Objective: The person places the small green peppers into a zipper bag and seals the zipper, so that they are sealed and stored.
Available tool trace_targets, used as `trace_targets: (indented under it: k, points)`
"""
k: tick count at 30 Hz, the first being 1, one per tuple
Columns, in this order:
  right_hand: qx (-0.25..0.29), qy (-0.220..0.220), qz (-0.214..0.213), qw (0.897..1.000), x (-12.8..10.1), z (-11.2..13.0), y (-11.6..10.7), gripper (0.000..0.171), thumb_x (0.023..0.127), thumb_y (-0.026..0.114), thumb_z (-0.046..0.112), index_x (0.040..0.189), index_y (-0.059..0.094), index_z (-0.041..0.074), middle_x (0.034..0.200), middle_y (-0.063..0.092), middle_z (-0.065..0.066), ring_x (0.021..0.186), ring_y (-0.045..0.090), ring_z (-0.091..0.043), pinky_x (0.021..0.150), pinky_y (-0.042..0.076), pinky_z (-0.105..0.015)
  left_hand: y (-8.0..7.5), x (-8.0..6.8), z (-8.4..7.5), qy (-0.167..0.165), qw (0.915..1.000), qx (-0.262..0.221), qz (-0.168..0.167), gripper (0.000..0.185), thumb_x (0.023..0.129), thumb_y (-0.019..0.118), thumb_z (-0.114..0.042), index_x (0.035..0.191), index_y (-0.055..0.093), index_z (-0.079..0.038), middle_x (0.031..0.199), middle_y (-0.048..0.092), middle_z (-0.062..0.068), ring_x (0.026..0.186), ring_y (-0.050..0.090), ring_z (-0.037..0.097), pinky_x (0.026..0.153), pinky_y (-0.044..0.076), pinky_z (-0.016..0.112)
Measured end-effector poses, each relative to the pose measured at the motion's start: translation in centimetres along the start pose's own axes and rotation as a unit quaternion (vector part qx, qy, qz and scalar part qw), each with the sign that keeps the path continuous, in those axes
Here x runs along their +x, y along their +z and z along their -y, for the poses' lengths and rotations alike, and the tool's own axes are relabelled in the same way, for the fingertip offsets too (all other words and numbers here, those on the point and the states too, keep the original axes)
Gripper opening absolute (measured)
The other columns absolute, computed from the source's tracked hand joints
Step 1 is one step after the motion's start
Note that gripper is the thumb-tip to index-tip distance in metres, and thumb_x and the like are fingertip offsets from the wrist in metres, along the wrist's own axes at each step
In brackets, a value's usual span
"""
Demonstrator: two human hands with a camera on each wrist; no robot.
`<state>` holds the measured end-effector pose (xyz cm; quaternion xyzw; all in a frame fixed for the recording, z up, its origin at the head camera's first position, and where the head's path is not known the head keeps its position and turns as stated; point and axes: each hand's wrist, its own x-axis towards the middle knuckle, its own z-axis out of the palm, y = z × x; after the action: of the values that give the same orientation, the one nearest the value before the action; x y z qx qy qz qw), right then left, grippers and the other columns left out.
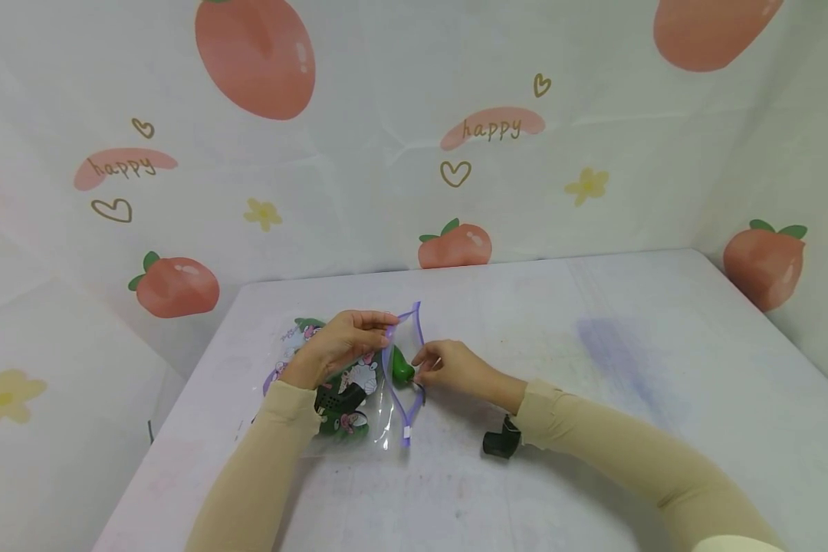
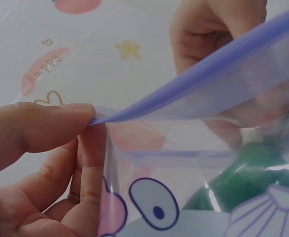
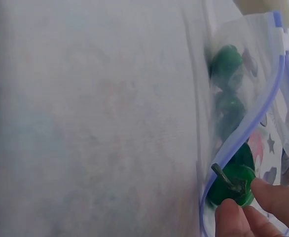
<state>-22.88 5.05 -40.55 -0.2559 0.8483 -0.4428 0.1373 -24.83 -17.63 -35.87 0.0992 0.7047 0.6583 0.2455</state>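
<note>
Two hands work at one clear zip bag [image 1: 348,383] printed with cartoon figures, lying flat on the desk [image 1: 593,368] a little left of centre. On the left, the left hand [image 1: 338,345] pinches the purple zip strip [image 1: 414,322] of the bag's upper lip between thumb [image 2: 41,126] and fingers, lifting it so the mouth stands open toward the right; that grip is closed tight on the strip. Several green pieces already lie inside the bag, dim through the plastic. At the mouth sits a green pepper [image 1: 402,366], half in, its stem end outward. The right hand [image 1: 455,368] pinches it by the stem end with its fingertips [image 3: 275,200], a narrow closed grip that suits feeding it through the opening. A small black wrist camera [image 1: 501,442] shows under the right sleeve. The desk is white, scuffed, with a faint bluish smear to the right. Behind and at both sides hangs a white sheet printed with peaches, hearts, yellow flowers and the word happy
</note>
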Motion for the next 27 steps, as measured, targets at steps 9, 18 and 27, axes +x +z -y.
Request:
trace_targets:
  k: [9,18,27]
  points:
    - [0.013,0.020,0.036,0.999,-1.1,-0.4,0.0,0.014,0.083,0.071,0.006,0.096,0.071,0.001,0.078,0.070,-0.002,0.067,0.058,-0.004,0.063,0.048,-0.020,0.0,0.0,-0.1,0.009,0.9998,-0.017,0.011,0.046,0.090,0.058,0.007,0.133,0.045,0.015,0.097,0.061,-0.003,0.072,0.051,0.008,0.057,0.042,0.020]
    - [0.046,0.054,0.058,0.996,-1.4,-0.5,0.2,0.007,0.086,0.070,0.005,0.091,0.071,0.000,0.073,0.070,-0.004,0.063,0.061,-0.006,0.061,0.054,-0.023,-0.1,0.0,-0.1,0.005,0.9998,-0.013,0.010,0.049,0.089,0.059,0.006,0.135,0.043,0.016,0.101,0.060,-0.004,0.080,0.053,0.007,0.067,0.046,0.017]
    - [0.059,0.052,0.053,0.996,-1.2,-0.7,0.3,0.006,0.087,0.068,0.003,0.090,0.070,-0.002,0.074,0.070,-0.005,0.064,0.062,-0.006,0.062,0.054,-0.023,0.1,-0.1,-0.2,-0.002,1.0000,-0.009,0.001,0.046,0.089,0.059,0.005,0.133,0.046,0.013,0.106,0.058,-0.002,0.081,0.054,0.008,0.063,0.043,0.020]
